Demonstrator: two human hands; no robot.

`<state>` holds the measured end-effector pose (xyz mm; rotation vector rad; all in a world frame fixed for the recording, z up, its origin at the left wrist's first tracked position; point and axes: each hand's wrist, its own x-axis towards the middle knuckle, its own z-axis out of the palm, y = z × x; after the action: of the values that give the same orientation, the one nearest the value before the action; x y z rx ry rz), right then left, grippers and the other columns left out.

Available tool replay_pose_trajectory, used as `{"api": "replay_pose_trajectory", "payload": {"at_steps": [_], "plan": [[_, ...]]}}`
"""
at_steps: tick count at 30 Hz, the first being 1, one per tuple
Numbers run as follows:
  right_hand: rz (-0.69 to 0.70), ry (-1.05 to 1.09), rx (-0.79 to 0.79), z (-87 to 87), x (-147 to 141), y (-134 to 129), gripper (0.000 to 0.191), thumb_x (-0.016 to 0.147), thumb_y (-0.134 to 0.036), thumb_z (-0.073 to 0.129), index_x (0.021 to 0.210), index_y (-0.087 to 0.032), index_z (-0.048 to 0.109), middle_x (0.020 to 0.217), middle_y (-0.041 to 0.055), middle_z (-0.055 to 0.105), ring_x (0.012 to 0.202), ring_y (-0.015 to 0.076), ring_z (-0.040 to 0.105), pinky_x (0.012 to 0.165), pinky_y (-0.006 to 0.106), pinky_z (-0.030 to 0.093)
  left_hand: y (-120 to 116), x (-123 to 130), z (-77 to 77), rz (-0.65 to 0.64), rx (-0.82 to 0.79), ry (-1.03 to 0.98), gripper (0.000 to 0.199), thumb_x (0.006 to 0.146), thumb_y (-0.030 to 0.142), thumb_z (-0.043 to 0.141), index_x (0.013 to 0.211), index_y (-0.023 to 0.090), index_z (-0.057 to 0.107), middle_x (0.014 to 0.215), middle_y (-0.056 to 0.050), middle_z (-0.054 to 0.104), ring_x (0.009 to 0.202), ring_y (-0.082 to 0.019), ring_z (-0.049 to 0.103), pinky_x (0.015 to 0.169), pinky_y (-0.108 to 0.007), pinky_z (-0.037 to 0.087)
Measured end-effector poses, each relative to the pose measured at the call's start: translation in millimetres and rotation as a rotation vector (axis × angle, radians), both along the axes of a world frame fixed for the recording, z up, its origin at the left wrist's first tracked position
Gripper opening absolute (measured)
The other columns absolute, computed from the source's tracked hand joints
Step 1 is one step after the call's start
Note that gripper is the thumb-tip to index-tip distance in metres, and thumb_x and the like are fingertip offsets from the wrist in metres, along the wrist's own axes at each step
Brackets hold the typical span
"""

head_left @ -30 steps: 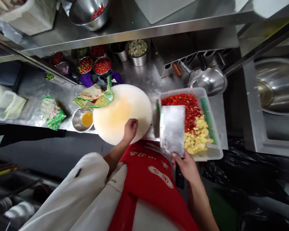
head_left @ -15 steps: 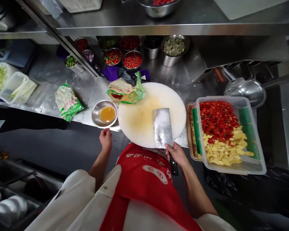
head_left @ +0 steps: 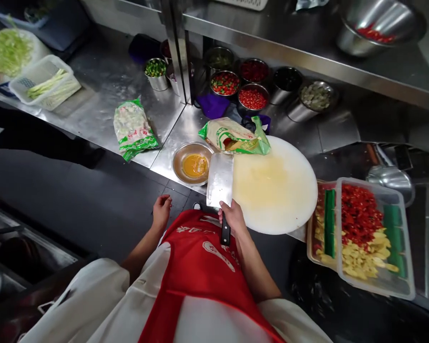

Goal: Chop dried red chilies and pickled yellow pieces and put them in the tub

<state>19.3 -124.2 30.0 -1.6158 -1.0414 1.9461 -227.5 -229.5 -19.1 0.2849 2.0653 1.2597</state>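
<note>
My right hand (head_left: 232,216) is wrapped round the black handle of a cleaver (head_left: 219,180). Its broad blade points away from me, over the left edge of the round white cutting board (head_left: 289,200) and close beside a metal bowl (head_left: 178,163) holding orange-yellow liquid (head_left: 192,165). My left hand (head_left: 161,211) hangs in front of the counter, below and left of the bowl. Its fingers are loosely curled, with nothing seen in them. An opened green and cream bag (head_left: 232,133) lies against the board's far left edge, its mouth partly reddish inside.
Another green and white bag (head_left: 134,128) lies left of the bowl. Metal pots (head_left: 253,97) of chopped ingredients stand below the shelf edge (head_left: 289,52). At right are tubs of red chillies (head_left: 359,214) and yellow slices (head_left: 366,257). A person's dark-clothed leg (head_left: 46,131) shows at left.
My view has swung left. My right hand has carried the cleaver from the board's right half to its left edge by the bowl. My left hand stays curled below the counter.
</note>
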Motion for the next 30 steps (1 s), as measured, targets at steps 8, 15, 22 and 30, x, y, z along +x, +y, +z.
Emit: {"api": "replay_pose_trajectory", "payload": {"at_steps": [8,15,22,30], "plan": [[-0.231,-0.180,0.009,14.3,99.7,-23.4,0.043,0.073,-0.058,0.072,0.083,-0.023,0.050,0.054,-0.0060,0.057,0.041,0.0130,0.050,0.039,0.026,0.044,-3.6,-24.9,-21.0,0.005,-0.076,-0.047,0.037,0.065,0.040,0.060,0.094,0.017,0.062,0.076,-0.001,0.061,0.059,-0.011,0.053,0.050,-0.020,0.041],[-0.394,-0.498,0.086,10.7,246.2,23.6,0.040,0.073,-0.056,0.068,0.078,-0.023,0.046,0.052,-0.0026,0.059,0.041,0.0153,0.052,0.042,0.029,0.046,2.1,-29.2,-43.1,-0.062,-0.114,-0.074,0.035,0.062,0.040,0.059,0.089,0.017,0.061,0.080,-0.003,0.063,0.058,-0.011,0.054,0.049,-0.020,0.040],[-0.207,-0.472,0.041,10.9,283.7,102.3,0.035,0.078,-0.044,0.073,0.077,-0.022,0.046,0.050,-0.0023,0.058,0.037,0.0122,0.049,0.038,0.025,0.041,-5.5,-34.2,-44.2,-0.105,-0.170,-0.042,0.042,0.061,0.045,0.060,0.092,0.016,0.061,0.082,-0.003,0.063,0.061,-0.012,0.055,0.050,-0.020,0.041],[-0.017,-0.363,0.041,1.4,226.5,108.9,0.032,0.081,-0.041,0.072,0.078,-0.022,0.047,0.048,-0.0048,0.055,0.035,0.0106,0.046,0.034,0.021,0.037,-14.9,-16.5,-44.0,-0.110,-0.211,-0.034,0.040,0.064,0.044,0.058,0.092,0.016,0.061,0.081,-0.003,0.063,0.061,-0.013,0.056,0.052,-0.022,0.042]]}}
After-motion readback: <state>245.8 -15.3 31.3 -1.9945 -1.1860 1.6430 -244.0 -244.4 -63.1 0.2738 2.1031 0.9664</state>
